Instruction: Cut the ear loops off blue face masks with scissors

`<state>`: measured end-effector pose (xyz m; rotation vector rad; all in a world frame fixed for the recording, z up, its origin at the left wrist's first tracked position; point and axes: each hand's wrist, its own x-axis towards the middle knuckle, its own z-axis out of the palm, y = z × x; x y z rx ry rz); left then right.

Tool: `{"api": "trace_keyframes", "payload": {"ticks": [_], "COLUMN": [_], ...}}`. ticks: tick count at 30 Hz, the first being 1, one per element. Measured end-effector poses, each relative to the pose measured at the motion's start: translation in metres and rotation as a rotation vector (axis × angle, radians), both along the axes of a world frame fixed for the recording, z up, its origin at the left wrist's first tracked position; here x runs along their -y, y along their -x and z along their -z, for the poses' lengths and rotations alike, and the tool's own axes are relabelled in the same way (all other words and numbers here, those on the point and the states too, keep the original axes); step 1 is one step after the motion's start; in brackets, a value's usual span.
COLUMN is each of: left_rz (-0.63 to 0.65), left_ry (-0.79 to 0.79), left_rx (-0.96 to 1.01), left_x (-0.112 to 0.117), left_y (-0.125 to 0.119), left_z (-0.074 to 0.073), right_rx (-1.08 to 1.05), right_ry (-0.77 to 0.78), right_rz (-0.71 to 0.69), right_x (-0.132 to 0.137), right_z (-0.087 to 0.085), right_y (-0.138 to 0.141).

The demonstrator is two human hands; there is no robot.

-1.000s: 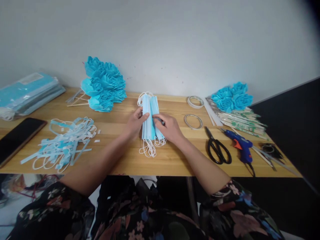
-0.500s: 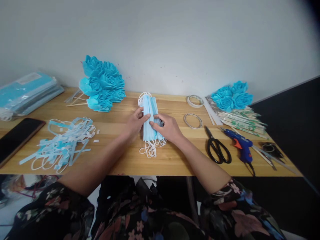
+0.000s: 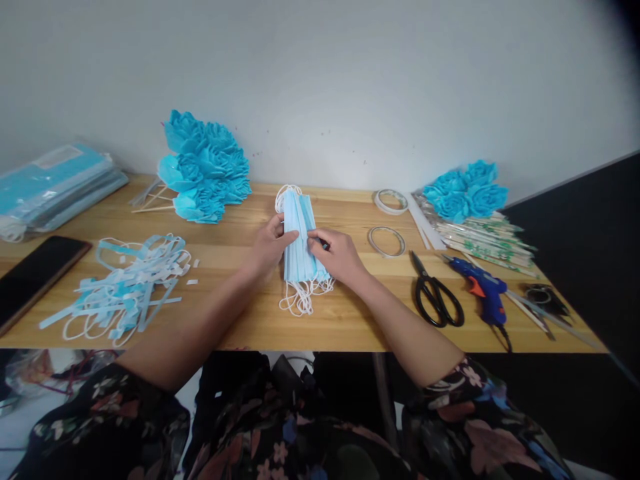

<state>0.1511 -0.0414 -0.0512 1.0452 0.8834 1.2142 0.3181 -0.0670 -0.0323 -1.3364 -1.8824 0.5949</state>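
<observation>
A wood-grained table (image 3: 350,313) stood against a pale grey wall (image 3: 320,80), a dark surface (image 3: 590,240) at far right. Mid-table lay a bundle of blue face masks (image 3: 296,260); the left hand (image 3: 270,245) closed thumb and fingers on its left edge, while the right hand (image 3: 340,253) touched its right side, fingers curled, grip unclear.

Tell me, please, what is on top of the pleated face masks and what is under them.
Parts of the left hand and right hand lie on top of the pleated face masks. The wooden table shows around them; whatever lies directly beneath them is covered.
</observation>
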Motion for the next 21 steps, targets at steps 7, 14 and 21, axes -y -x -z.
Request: {"api": "trace_keyframes", "payload": {"ticks": [7, 14, 21], "left_rz": [0.034, -0.032, -0.148], "left_ry": [-0.102, -0.017, 0.051], "left_rx": [-0.071, 0.034, 0.072], "left_x": [0.003, -0.003, -0.017], "left_y": [-0.003, 0.004, 0.027], "left_z": [-0.007, -0.011, -0.018], "right_rx": [-0.09, -0.392, -0.733], "right_ry": [0.066, 0.26, 0.16], "right_rz": [0.045, 0.125, 0.288], "right_x": [0.004, -0.005, -0.033], "right_z": [-0.01, -0.007, 0.005], "right_y": [0.003, -0.007, -0.04]}}
